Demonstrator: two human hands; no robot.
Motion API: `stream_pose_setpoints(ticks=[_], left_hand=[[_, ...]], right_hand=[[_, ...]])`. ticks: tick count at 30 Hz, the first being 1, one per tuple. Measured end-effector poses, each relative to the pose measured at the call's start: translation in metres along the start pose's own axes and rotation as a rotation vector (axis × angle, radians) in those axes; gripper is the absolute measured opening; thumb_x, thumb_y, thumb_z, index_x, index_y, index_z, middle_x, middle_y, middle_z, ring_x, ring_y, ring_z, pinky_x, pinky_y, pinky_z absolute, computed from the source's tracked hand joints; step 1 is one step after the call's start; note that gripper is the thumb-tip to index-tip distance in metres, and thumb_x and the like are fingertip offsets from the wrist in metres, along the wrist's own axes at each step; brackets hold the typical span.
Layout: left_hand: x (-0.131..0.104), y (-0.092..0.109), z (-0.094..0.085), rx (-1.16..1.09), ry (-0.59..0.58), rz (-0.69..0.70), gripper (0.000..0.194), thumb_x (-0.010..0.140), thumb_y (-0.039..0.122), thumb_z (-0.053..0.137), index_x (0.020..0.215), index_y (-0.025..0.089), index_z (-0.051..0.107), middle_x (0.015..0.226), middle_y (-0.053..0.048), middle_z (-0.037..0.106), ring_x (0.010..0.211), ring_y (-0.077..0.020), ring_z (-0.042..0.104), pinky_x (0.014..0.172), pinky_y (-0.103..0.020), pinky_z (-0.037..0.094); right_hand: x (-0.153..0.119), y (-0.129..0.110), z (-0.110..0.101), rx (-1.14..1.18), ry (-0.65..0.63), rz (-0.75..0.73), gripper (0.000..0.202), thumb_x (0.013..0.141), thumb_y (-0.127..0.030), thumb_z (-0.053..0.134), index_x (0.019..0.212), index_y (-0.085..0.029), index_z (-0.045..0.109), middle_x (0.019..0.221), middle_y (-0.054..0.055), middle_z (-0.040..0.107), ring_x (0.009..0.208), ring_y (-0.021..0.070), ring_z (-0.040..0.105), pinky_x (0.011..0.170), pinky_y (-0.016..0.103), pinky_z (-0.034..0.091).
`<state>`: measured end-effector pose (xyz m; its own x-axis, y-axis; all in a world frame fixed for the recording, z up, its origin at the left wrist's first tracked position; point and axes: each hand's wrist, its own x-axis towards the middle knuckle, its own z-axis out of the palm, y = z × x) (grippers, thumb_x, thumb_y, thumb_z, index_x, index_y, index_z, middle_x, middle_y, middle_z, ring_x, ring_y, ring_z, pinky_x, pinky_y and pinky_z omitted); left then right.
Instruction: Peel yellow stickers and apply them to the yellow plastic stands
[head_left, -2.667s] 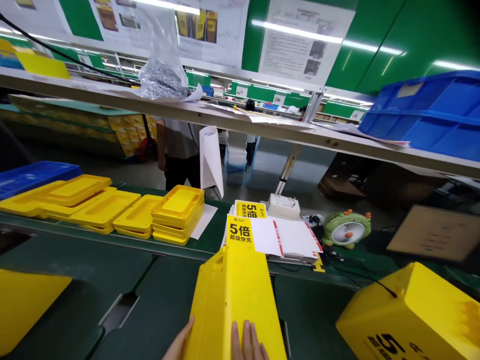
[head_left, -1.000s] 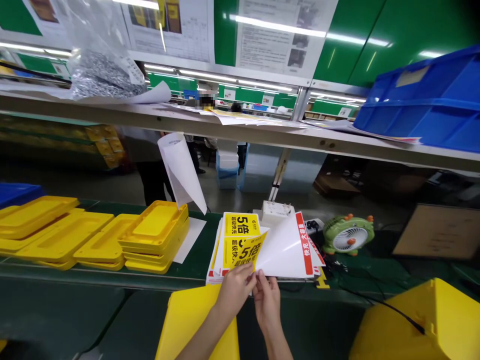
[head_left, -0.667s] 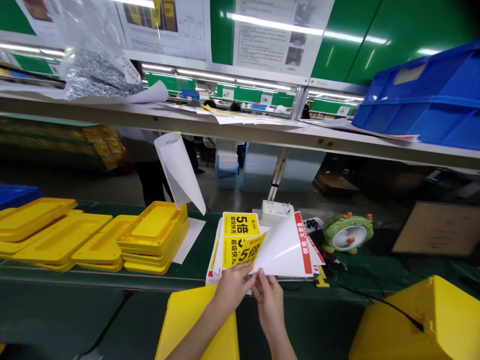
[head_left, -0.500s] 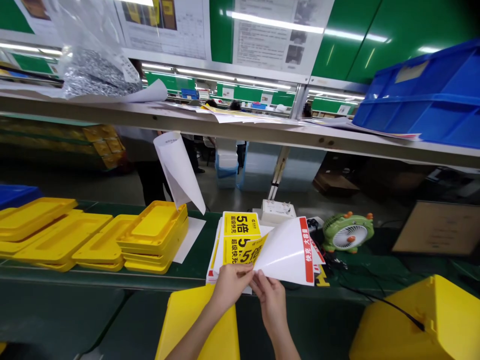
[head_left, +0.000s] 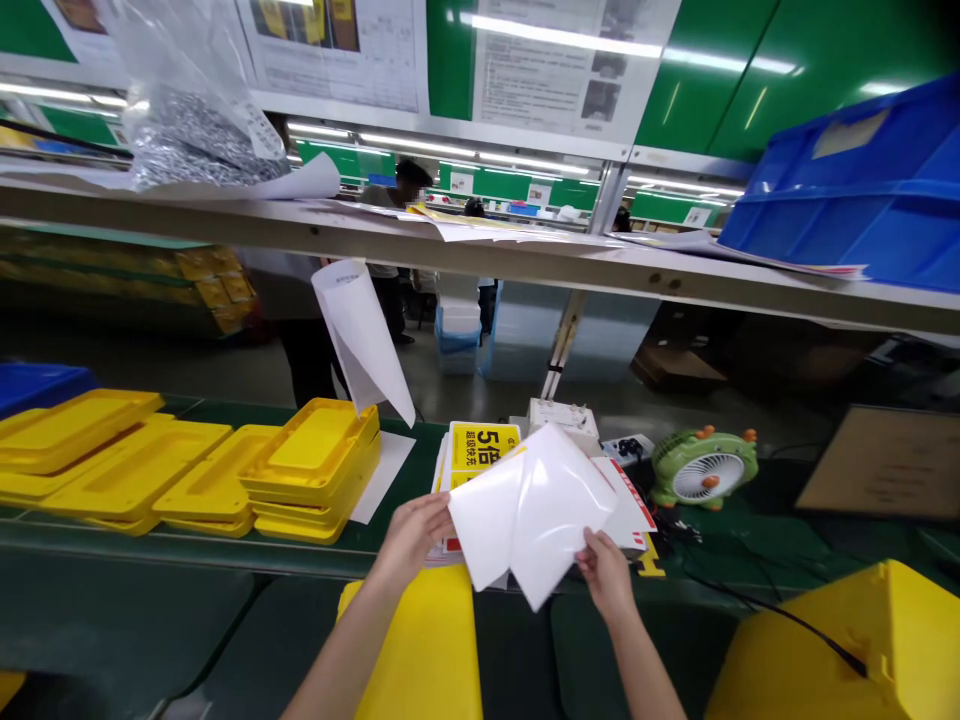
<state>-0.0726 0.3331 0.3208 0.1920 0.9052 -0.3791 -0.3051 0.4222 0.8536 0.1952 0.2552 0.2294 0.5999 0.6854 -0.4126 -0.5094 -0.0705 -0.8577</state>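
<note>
A glossy white sticker sheet (head_left: 562, 510) hangs between my hands, bent, with a second white flap (head_left: 484, 520) at its left; I cannot tell whether the two are joined. My left hand (head_left: 412, 535) pinches the left edge of the flap. At the sheet's lower right edge, my right hand (head_left: 606, 575) is closed on it. Behind lies a stack of printed stickers, its yellow one (head_left: 480, 445) with black print partly covered. White sheets with red print (head_left: 637, 500) stick out on the right. Below my hands stands a yellow plastic case (head_left: 420, 650).
Yellow plastic trays (head_left: 311, 470) are stacked on the left of the bench. A green fan (head_left: 703, 468) and a white box with switches (head_left: 562, 420) stand at the back. Another yellow case (head_left: 825, 640) with a black cable is at right. Blue bins (head_left: 855, 190) sit on the shelf above.
My hands have moved apart, left hand to the left and right hand to the right. The sheet's red-edged printed side has turned away, and plain white now faces me.
</note>
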Motion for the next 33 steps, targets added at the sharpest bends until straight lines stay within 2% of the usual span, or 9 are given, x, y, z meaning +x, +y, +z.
stream_pose_setpoints(ticks=[6, 11, 14, 19, 20, 23, 26, 29, 33], left_hand=[[-0.066, 0.030, -0.022, -0.108, 0.135, 0.161, 0.044, 0.061, 0.040, 0.080, 0.090, 0.014, 0.060, 0.101, -0.009, 0.067, 0.101, -0.0253, 0.061, 0.076, -0.024, 0.056], [-0.131, 0.032, -0.008, 0.052, 0.466, 0.427, 0.039, 0.067, 0.050, 0.072, 0.089, 0.019, 0.062, 0.097, -0.006, 0.068, 0.088, -0.0248, 0.065, 0.061, -0.022, 0.056], [-0.152, 0.024, 0.004, 0.239, 0.572, 0.808, 0.009, 0.080, 0.033, 0.062, 0.085, 0.026, 0.064, 0.097, -0.002, 0.068, 0.091, -0.0229, 0.064, 0.081, -0.033, 0.056], [-0.158, -0.023, 0.015, 1.004, 0.182, 1.319, 0.029, 0.075, 0.011, 0.062, 0.095, 0.031, 0.064, 0.093, 0.001, 0.070, 0.098, -0.0226, 0.061, 0.102, -0.047, 0.041], [-0.160, -0.033, 0.015, 1.148, 0.112, 1.287, 0.029, 0.076, 0.012, 0.061, 0.098, 0.031, 0.065, 0.101, -0.001, 0.069, 0.104, -0.0243, 0.059, 0.103, -0.050, 0.039], [-0.171, -0.052, 0.003, 1.327, -0.120, 1.093, 0.034, 0.077, 0.028, 0.062, 0.110, 0.035, 0.062, 0.133, -0.003, 0.051, 0.127, -0.0351, 0.039, 0.103, -0.063, 0.031], [-0.184, -0.055, -0.026, 1.050, 0.001, 0.811, 0.062, 0.065, 0.048, 0.071, 0.123, 0.037, 0.053, 0.149, -0.004, 0.025, 0.136, -0.0421, 0.017, 0.104, -0.066, 0.027], [-0.186, -0.050, -0.061, 0.569, 0.253, 0.362, 0.073, 0.069, 0.049, 0.067, 0.132, 0.023, 0.041, 0.132, -0.017, 0.045, 0.124, -0.0360, 0.042, 0.097, -0.053, 0.044], [-0.190, -0.050, -0.099, 0.416, 0.171, 0.160, 0.049, 0.069, 0.046, 0.067, 0.105, 0.013, 0.060, 0.100, -0.013, 0.064, 0.092, -0.0270, 0.063, 0.082, -0.036, 0.055]], right_hand=[[0.061, -0.014, -0.055, -0.078, 0.288, 0.016, 0.013, 0.088, -0.018, 0.056, 0.077, -0.012, 0.052, 0.066, -0.005, 0.054, 0.058, 0.0087, 0.058, 0.048, 0.019, 0.050], [0.064, -0.022, -0.050, -0.277, 0.162, 0.175, 0.013, 0.087, -0.019, 0.058, 0.076, -0.012, 0.054, 0.066, -0.004, 0.058, 0.056, 0.0104, 0.059, 0.052, 0.024, 0.054], [0.024, -0.026, -0.024, -0.425, -0.034, 0.206, 0.021, 0.079, -0.024, 0.068, 0.067, -0.010, 0.057, 0.055, -0.002, 0.057, 0.043, 0.0102, 0.053, 0.043, 0.023, 0.047], [-0.115, -0.025, 0.035, -0.336, -0.618, 0.030, 0.051, 0.073, -0.060, 0.063, 0.097, -0.016, 0.066, 0.099, 0.010, 0.067, 0.088, 0.0230, 0.063, 0.081, 0.035, 0.052], [-0.140, -0.024, 0.043, -0.321, -0.768, -0.047, 0.048, 0.076, -0.054, 0.064, 0.107, -0.018, 0.062, 0.108, 0.011, 0.065, 0.097, 0.0242, 0.060, 0.090, 0.037, 0.048], [-0.187, -0.020, 0.054, -0.322, -0.679, -0.110, 0.037, 0.078, -0.048, 0.065, 0.104, -0.021, 0.063, 0.110, 0.008, 0.064, 0.099, 0.0248, 0.059, 0.088, 0.036, 0.048], [-0.202, -0.014, 0.047, -0.282, -0.582, 0.024, 0.040, 0.074, -0.053, 0.066, 0.098, -0.021, 0.065, 0.105, 0.008, 0.066, 0.092, 0.0263, 0.061, 0.078, 0.036, 0.052], [-0.209, -0.007, 0.034, -0.320, -0.678, 0.079, 0.041, 0.076, -0.052, 0.064, 0.104, -0.022, 0.063, 0.109, 0.008, 0.064, 0.094, 0.0264, 0.060, 0.078, 0.036, 0.052], [-0.218, 0.009, 0.018, -0.623, -0.843, -0.037, 0.036, 0.083, -0.049, 0.056, 0.106, -0.024, 0.064, 0.107, 0.008, 0.060, 0.096, 0.0250, 0.057, 0.082, 0.036, 0.049]])
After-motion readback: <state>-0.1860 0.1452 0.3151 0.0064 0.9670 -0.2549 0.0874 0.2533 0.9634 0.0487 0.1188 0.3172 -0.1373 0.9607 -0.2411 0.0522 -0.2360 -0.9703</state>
